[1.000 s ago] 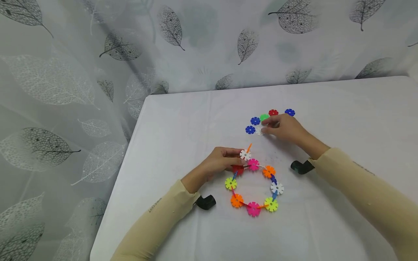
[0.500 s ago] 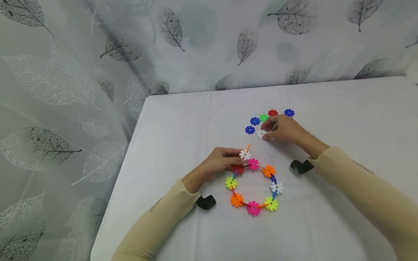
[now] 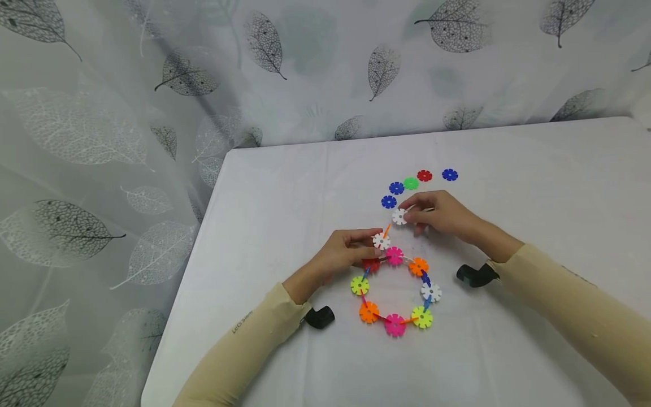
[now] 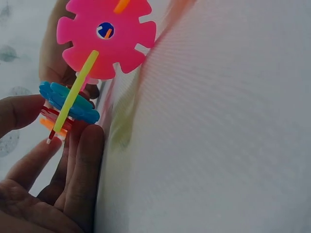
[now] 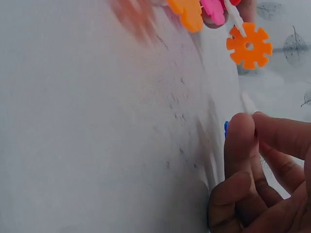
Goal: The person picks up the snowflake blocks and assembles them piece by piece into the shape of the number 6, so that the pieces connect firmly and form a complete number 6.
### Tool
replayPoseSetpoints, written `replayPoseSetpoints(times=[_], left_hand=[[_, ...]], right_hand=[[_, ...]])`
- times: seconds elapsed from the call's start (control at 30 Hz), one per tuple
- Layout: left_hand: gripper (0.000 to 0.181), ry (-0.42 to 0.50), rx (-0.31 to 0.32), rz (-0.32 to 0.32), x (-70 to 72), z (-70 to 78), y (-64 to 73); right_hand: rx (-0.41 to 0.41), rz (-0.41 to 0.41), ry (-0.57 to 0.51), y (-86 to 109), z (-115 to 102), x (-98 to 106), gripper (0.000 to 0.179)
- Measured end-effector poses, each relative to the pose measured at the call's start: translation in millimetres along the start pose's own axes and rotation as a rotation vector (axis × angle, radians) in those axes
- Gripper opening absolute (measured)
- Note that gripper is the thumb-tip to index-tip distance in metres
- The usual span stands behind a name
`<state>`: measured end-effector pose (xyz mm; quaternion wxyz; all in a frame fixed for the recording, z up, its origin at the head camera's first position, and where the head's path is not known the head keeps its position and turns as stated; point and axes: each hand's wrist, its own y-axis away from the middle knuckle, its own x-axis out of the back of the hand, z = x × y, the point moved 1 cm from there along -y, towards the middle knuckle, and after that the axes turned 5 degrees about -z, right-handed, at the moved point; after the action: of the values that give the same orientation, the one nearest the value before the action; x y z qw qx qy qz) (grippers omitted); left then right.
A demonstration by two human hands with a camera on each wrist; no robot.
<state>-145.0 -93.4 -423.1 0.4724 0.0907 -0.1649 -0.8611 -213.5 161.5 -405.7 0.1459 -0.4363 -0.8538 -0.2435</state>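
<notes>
In the head view my left hand (image 3: 338,251) grips the upper left of a ring of slotted plastic flower discs, by its red disc (image 3: 371,265) and a white disc (image 3: 381,241). An orange disc (image 3: 387,230), seen edge-on, sticks up from that white one. Just above it, my right hand (image 3: 439,213) pinches a loose white disc (image 3: 399,216) between thumb and fingertips, apart from the ring. The right wrist view has this white disc (image 5: 248,103) edge-on, below an orange disc (image 5: 249,46). Fingers round a blue disc (image 4: 68,102) show in the left wrist view, under a pink disc (image 4: 106,31).
Several loose discs lie farther back: a near blue disc (image 3: 389,202), another blue disc (image 3: 396,188), a green disc (image 3: 411,183), a red disc (image 3: 424,176) and a far blue disc (image 3: 450,175). Black curved pieces (image 3: 319,317) sit at both wrists. A leaf-patterned curtain (image 3: 305,68) hangs behind the white table (image 3: 274,203).
My right hand has drawn the white disc out from among the loose discs, lifted it and brought it nearer to the orange disc. The left hand and ring have hardly moved.
</notes>
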Motion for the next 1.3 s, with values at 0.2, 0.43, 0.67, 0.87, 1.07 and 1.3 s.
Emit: replayPoseSetpoints(times=[0.2,0.43,0.67,0.87,1.07,1.3], left_hand=[[0.048,-0.008,0.002,-0.007,0.0,1.5,0.7],[0.047,-0.004,-0.003,-0.018,-0.5,2.3,0.7],[0.048,-0.021,-0.015,-0.042,-0.5,4.5,2.6],[0.048,-0.058,-0.018,-0.051,-0.2,5.5,3.5],[0.047,-0.060,-0.023,-0.049,-0.3,3.9,3.6],[0.048,-0.063,-0.044,-0.048,-0.2,3.9,3.1]], right_hand=[[0.018,0.000,-0.093,1.9,-1,-3,0.034],[0.022,-0.006,-0.140,3.0,-3,-5,0.035],[-0.006,-0.022,-0.183,4.1,-5,-5,0.034],[-0.013,-0.041,-0.186,4.6,-6,-9,0.037],[0.035,-0.015,-0.160,6.1,-6,-11,0.034],[0.062,0.026,-0.130,6.3,-7,-14,0.027]])
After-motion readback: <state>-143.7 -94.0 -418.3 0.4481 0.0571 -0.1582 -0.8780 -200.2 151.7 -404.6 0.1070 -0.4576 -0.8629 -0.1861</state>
